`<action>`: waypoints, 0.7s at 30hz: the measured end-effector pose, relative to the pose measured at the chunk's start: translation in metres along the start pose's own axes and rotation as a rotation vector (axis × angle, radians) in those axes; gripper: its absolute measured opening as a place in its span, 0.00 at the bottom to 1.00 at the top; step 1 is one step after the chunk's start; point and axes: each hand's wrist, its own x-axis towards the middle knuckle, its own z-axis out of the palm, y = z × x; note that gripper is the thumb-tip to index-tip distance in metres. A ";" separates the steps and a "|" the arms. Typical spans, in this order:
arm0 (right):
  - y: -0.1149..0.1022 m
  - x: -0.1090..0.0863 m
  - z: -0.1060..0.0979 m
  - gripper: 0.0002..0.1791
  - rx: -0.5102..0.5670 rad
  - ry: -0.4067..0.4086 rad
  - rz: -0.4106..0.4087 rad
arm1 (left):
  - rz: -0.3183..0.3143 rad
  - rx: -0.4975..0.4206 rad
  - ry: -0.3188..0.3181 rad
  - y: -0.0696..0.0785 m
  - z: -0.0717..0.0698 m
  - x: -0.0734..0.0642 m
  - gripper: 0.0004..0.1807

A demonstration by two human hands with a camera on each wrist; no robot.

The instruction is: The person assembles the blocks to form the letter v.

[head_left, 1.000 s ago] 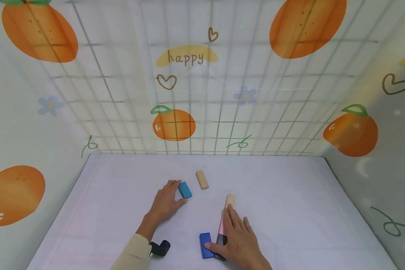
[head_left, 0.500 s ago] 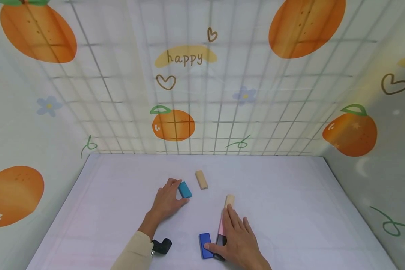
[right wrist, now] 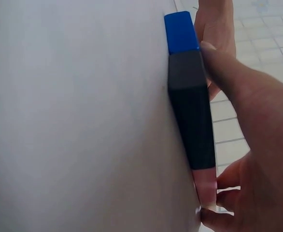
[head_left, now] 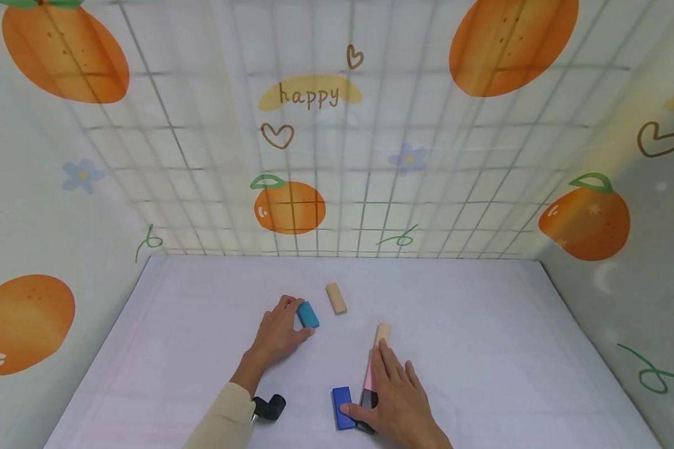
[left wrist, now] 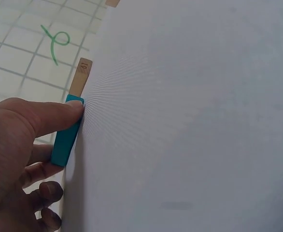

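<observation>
My left hand (head_left: 278, 333) pinches a small teal wooden block (head_left: 308, 315) by its two ends, thumb at the near end and fingers at the far one. In the left wrist view the thumb lies against the teal block (left wrist: 67, 137). My right hand (head_left: 399, 396) rests with fairly straight fingers along a row of blocks. That row has a plain wood block (head_left: 383, 330) at the far end, then a pink block (head_left: 369, 377), then a black block (head_left: 369, 399), partly hidden under the hand. Its thumb touches a blue block (head_left: 342, 408) lying beside the black one.
Another plain wood block (head_left: 336, 299) lies just beyond the teal one. A white table (head_left: 500, 337) carries everything, with a printed curtain (head_left: 292, 149) along its back and sides. A black wrist camera (head_left: 269, 408) sticks out by the left sleeve (head_left: 224, 418).
The left thumb has moved in slightly along the near end of the teal block. My right hand and the other blocks have stayed put.
</observation>
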 end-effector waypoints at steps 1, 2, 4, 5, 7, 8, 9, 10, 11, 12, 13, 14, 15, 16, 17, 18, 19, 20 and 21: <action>0.000 0.000 0.000 0.76 0.000 0.000 0.000 | 0.001 0.001 -0.001 0.000 0.000 0.000 0.37; 0.000 0.000 0.000 0.76 0.000 0.000 -0.001 | 0.002 -0.001 0.000 -0.001 0.000 0.000 0.37; 0.000 0.000 0.000 0.76 0.001 0.002 -0.004 | 0.003 -0.006 0.000 -0.002 0.000 0.000 0.37; 0.000 0.000 0.000 0.76 0.002 0.003 -0.004 | 0.003 -0.007 -0.001 -0.003 0.000 -0.001 0.37; -0.001 0.000 0.000 0.76 0.003 0.001 -0.003 | 0.005 -0.009 -0.003 -0.004 0.001 -0.001 0.37; -0.001 0.000 0.000 0.76 0.001 0.000 -0.001 | 0.005 -0.012 -0.004 -0.004 0.001 -0.002 0.37; -0.001 0.000 -0.001 0.76 0.002 -0.002 0.000 | 0.005 -0.013 -0.006 -0.004 0.001 -0.002 0.37; -0.001 0.000 -0.001 0.76 0.002 -0.004 0.002 | 0.006 -0.015 -0.007 -0.004 0.001 -0.002 0.37; -0.001 0.000 -0.001 0.76 0.001 -0.003 0.003 | 0.008 -0.016 -0.008 -0.004 0.000 -0.003 0.37; -0.001 0.000 -0.001 0.76 0.002 -0.003 0.004 | 0.012 -0.017 -0.008 -0.004 0.000 -0.003 0.37; -0.001 0.000 -0.002 0.76 0.002 -0.002 0.003 | 0.014 -0.019 -0.009 -0.004 0.000 -0.003 0.37; -0.001 0.000 -0.002 0.76 -0.001 -0.001 0.004 | 0.019 -0.024 -0.006 -0.004 -0.001 -0.004 0.37; -0.001 -0.001 -0.002 0.76 0.001 0.001 0.002 | 0.023 -0.030 -0.005 -0.003 -0.002 -0.004 0.37; -0.001 -0.001 -0.002 0.76 -0.001 0.002 0.001 | 0.027 -0.033 -0.005 -0.003 -0.002 -0.005 0.37; -0.001 -0.001 -0.002 0.76 -0.002 0.003 0.001 | 0.030 -0.038 -0.005 -0.003 -0.002 -0.006 0.37; -0.001 -0.001 -0.002 0.76 -0.003 0.002 0.001 | 0.033 -0.045 -0.006 -0.003 -0.003 -0.006 0.37; -0.001 -0.002 -0.002 0.77 -0.005 0.001 0.001 | 0.034 -0.051 -0.008 -0.003 -0.003 -0.007 0.37; -0.001 -0.002 -0.003 0.77 -0.006 0.001 0.001 | 0.036 -0.055 -0.012 -0.002 -0.003 -0.008 0.37; -0.001 -0.002 -0.003 0.77 -0.004 0.002 0.000 | 0.039 -0.057 -0.016 -0.002 -0.004 -0.008 0.37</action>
